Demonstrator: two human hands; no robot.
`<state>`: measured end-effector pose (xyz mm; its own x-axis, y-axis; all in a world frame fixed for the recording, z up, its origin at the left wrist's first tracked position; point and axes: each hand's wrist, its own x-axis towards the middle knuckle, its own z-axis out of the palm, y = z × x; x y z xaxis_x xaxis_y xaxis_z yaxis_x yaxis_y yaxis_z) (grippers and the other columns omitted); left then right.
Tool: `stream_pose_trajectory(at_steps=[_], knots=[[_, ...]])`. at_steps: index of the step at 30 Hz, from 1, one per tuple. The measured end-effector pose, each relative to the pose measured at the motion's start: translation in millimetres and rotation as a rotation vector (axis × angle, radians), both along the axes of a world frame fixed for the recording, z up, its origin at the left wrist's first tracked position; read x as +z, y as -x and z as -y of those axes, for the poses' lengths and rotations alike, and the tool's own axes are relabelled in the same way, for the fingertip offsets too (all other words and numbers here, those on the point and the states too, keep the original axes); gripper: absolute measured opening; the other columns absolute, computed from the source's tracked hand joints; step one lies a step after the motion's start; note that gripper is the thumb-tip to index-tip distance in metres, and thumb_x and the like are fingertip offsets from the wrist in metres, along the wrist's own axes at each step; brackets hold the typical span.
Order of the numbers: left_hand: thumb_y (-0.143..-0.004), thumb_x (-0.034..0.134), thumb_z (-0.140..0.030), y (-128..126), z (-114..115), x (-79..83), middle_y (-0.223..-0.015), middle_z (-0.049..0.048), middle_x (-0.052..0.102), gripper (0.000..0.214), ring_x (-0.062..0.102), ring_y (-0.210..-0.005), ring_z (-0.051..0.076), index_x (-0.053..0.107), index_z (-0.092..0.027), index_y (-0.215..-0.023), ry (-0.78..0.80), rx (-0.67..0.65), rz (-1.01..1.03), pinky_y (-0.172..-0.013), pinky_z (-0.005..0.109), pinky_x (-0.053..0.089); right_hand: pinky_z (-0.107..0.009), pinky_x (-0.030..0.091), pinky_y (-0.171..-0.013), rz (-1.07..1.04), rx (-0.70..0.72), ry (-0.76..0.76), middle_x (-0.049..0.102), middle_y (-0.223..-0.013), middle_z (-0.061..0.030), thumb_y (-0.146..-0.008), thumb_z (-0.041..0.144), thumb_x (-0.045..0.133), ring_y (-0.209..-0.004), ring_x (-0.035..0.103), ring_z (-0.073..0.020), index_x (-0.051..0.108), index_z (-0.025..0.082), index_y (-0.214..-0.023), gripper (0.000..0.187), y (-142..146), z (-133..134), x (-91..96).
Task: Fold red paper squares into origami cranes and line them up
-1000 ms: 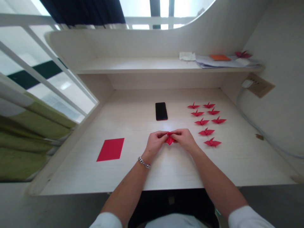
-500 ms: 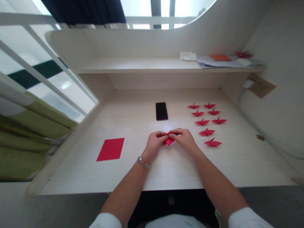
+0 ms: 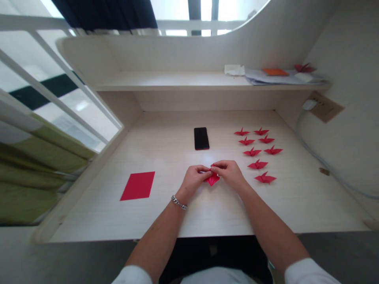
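Note:
A partly folded piece of red origami paper (image 3: pixel 212 180) is held between my two hands over the middle of the desk, its pointed end toward me. My left hand (image 3: pixel 194 178) pinches its left side with thumb and fingers; a silver chain bracelet (image 3: pixel 179 202) circles that wrist. From the right, my right hand (image 3: pixel 228 172) grips the upper part, the thumb pressed on the paper. Fingers cover much of the upper folds. To the right stand several folded red paper cranes (image 3: pixel 257 164) in two rough columns. A flat red paper square (image 3: pixel 137 185) lies at the left.
Beyond my hands a black phone (image 3: pixel 201 138) lies on the white desk (image 3: pixel 166 138). A raised shelf (image 3: pixel 171 81) at the back bears papers (image 3: pixel 257 77) and an orange sheet (image 3: pixel 275 72). A grey cable (image 3: pixel 315 156) runs down the right wall from a socket plate (image 3: pixel 325 107).
The folded paper has shifted slightly toward me, and more of its lower point shows. My fingers have moved a little on it, the hands staying close together.

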<state>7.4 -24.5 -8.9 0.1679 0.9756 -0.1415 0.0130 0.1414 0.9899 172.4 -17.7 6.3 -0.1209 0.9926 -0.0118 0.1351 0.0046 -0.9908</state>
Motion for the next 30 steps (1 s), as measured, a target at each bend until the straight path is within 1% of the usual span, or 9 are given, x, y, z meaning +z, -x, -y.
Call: stream_pose_trajectory(at_steps=[3,5,10,18,23,30], knots=[[-0.068,0.076,-0.037,0.6,0.8,-1.3,-0.083,0.0105,0.073,0.030,0.065,-0.070,0.019,0.075,-0.013,-0.087,-0.025,-0.040,0.041,-0.063,0.027,0.049,-0.030,0.050,-0.064,-0.005,-0.005,-0.004,0.073,-0.075,-0.0075,-0.065,0.035,0.074,-0.069,0.066,-0.0201,0.075,0.014,-0.082,0.027,-1.4,-1.4,-4.4],[-0.069,0.075,-0.039,0.8,1.1,-1.9,-0.081,0.0101,0.073,0.030,0.064,-0.069,0.018,0.075,-0.013,-0.084,-0.042,-0.044,0.054,-0.063,0.027,0.049,-0.030,0.050,-0.063,-0.020,-0.013,0.004,0.073,-0.075,-0.0075,-0.065,0.035,0.074,-0.067,0.065,-0.0198,0.075,0.014,-0.082,0.028,-1.8,-1.5,-5.7],[-0.066,0.077,-0.039,1.5,1.1,-2.0,-0.078,0.0103,0.073,0.030,0.064,-0.068,0.018,0.075,-0.013,-0.079,-0.053,-0.039,0.052,-0.064,0.027,0.048,-0.030,0.051,-0.063,-0.048,-0.026,0.022,0.074,-0.077,-0.0084,-0.063,0.037,0.075,-0.069,0.066,-0.0206,0.076,0.014,-0.085,0.032,-1.2,-0.1,-3.6],[-0.066,0.077,-0.038,0.6,1.1,-1.7,-0.077,0.0102,0.072,0.028,0.064,-0.067,0.018,0.073,-0.012,-0.076,-0.042,-0.042,0.049,-0.064,0.027,0.048,-0.030,0.050,-0.062,-0.111,-0.043,0.028,0.073,-0.073,-0.0069,-0.062,0.036,0.077,-0.066,0.065,-0.0191,0.076,0.014,-0.079,0.028,-0.1,-1.7,-6.8],[-0.065,0.077,-0.038,0.4,1.0,-0.1,-0.075,0.0101,0.072,0.029,0.063,-0.066,0.017,0.073,-0.012,-0.076,-0.038,-0.040,0.069,-0.063,0.027,0.047,-0.030,0.051,-0.062,-0.197,-0.040,0.088,0.072,-0.071,-0.0066,-0.060,0.037,0.078,-0.064,0.064,-0.0187,0.075,0.014,-0.078,0.029,2.2,0.1,-2.7],[-0.065,0.078,-0.037,0.0,1.7,3.4,-0.071,0.0083,0.071,0.026,0.061,-0.064,0.016,0.073,-0.013,-0.073,-0.024,-0.035,0.083,-0.061,0.026,0.046,-0.030,0.053,-0.060,-0.217,-0.043,0.105,0.072,-0.073,-0.0073,-0.062,0.040,0.077,-0.066,0.064,-0.0189,0.075,0.014,-0.080,0.032,2.2,0.3,-2.7]])
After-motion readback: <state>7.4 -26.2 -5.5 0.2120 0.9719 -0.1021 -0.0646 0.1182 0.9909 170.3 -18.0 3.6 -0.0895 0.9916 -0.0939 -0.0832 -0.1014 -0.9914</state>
